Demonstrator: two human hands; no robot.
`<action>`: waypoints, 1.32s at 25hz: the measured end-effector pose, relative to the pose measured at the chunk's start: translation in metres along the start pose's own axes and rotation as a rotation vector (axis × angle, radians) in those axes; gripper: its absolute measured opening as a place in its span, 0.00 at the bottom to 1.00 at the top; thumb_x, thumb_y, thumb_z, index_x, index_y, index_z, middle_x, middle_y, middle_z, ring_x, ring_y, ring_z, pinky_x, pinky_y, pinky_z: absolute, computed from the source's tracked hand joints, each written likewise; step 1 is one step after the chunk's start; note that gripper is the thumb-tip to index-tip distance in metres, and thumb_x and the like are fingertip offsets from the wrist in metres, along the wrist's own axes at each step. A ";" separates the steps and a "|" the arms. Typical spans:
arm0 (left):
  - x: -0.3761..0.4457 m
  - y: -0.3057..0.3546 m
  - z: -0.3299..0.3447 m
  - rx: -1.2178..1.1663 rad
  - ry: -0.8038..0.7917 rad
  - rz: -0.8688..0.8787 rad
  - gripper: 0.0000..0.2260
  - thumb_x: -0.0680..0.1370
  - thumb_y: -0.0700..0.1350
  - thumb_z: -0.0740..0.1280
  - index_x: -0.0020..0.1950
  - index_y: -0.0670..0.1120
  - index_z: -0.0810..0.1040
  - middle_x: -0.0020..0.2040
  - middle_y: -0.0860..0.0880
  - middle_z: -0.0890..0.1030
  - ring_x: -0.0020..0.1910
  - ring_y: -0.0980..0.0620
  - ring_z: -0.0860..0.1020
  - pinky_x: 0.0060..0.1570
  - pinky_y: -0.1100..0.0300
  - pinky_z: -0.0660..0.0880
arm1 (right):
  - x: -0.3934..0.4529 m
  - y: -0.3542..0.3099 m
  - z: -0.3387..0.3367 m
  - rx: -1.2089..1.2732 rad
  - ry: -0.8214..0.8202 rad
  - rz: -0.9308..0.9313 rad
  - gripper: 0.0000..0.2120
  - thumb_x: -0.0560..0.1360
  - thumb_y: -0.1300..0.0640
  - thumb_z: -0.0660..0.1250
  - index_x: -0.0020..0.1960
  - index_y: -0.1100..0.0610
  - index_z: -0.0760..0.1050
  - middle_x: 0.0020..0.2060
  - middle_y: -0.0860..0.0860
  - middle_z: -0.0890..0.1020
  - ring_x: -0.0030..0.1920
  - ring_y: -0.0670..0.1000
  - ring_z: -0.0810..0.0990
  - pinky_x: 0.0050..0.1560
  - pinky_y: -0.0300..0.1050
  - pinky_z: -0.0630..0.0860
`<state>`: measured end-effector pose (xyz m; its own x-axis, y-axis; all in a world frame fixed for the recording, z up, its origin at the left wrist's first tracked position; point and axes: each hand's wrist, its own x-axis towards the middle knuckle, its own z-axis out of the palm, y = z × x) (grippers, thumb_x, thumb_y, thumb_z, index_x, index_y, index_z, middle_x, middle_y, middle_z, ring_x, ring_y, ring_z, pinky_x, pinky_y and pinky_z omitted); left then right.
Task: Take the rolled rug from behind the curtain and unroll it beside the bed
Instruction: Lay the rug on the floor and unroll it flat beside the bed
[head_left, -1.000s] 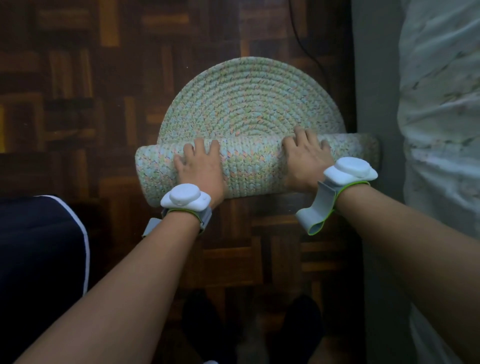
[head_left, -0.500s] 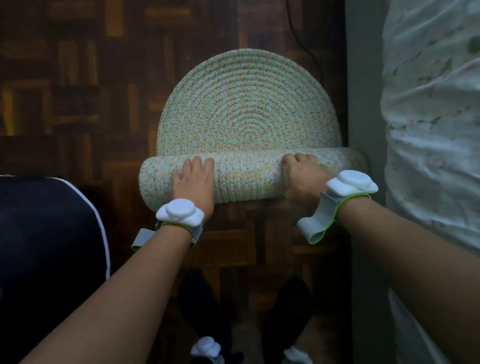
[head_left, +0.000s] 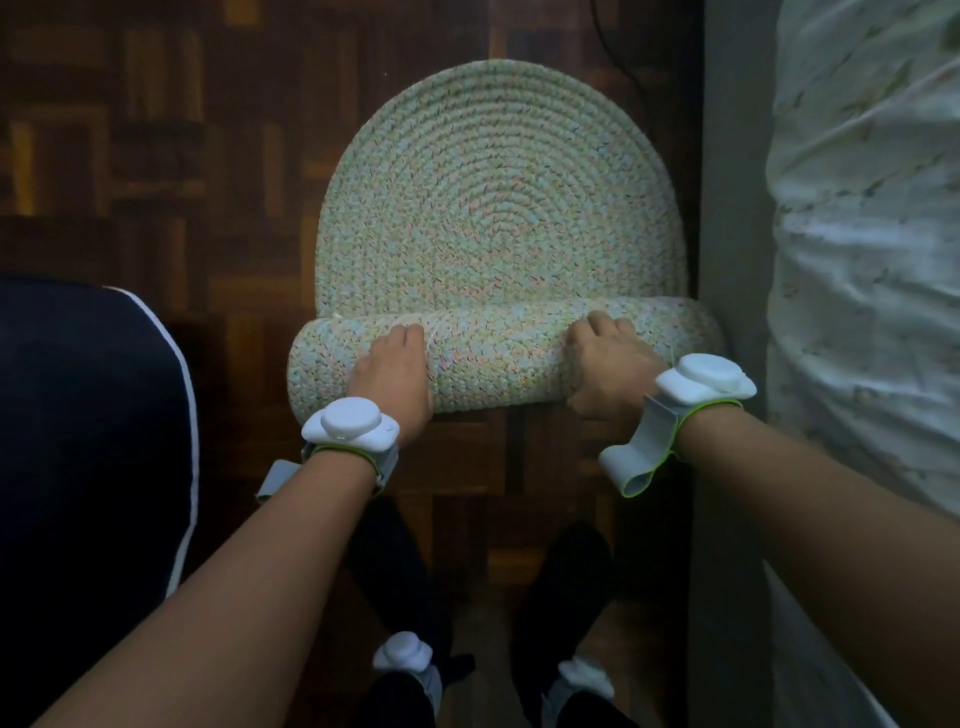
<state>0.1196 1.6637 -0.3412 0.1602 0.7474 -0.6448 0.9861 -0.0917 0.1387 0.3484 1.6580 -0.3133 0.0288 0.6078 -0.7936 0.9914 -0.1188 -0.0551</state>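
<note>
Left hand (head_left: 393, 371) and right hand (head_left: 610, 364) clutch the rug (head_left: 498, 218) roll, flat half beyond the hands

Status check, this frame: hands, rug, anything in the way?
Gripping: left hand, right hand, both on the roll. Half-unrolled braided rug lies beside the bed. Person's feet in the roll's path.

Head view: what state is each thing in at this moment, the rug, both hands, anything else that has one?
rug: partly unrolled; far part flat on the floor beside the bed, near part in a roll.
left hand: on the roll, fingers curled over its top.
right hand: on the roll, fingers curled over its top.
right wrist strap: loose end hanging.
</note>
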 end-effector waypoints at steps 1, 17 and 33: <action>-0.002 0.002 0.001 0.012 -0.017 -0.015 0.27 0.79 0.41 0.66 0.77 0.43 0.63 0.71 0.41 0.69 0.69 0.38 0.70 0.62 0.44 0.74 | -0.001 0.001 0.000 0.003 -0.002 -0.002 0.38 0.70 0.55 0.72 0.76 0.57 0.60 0.72 0.57 0.64 0.71 0.61 0.65 0.67 0.57 0.71; -0.063 0.009 0.047 0.097 -0.221 -0.013 0.24 0.79 0.46 0.65 0.74 0.45 0.66 0.76 0.38 0.62 0.75 0.36 0.61 0.66 0.41 0.70 | -0.044 0.017 0.061 -0.060 0.059 0.060 0.32 0.68 0.52 0.71 0.71 0.54 0.67 0.72 0.59 0.63 0.73 0.63 0.61 0.66 0.61 0.66; -0.127 -0.011 0.112 -0.135 -0.260 -0.068 0.26 0.78 0.45 0.67 0.75 0.46 0.65 0.72 0.41 0.69 0.73 0.38 0.67 0.69 0.42 0.69 | -0.093 0.020 0.143 -0.028 0.015 0.100 0.32 0.71 0.55 0.72 0.71 0.58 0.64 0.72 0.60 0.65 0.73 0.63 0.64 0.67 0.58 0.68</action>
<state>0.0933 1.4956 -0.3452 0.1170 0.5532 -0.8248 0.9829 0.0543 0.1758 0.3475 1.4865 -0.3272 0.1296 0.6056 -0.7851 0.9866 -0.1576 0.0413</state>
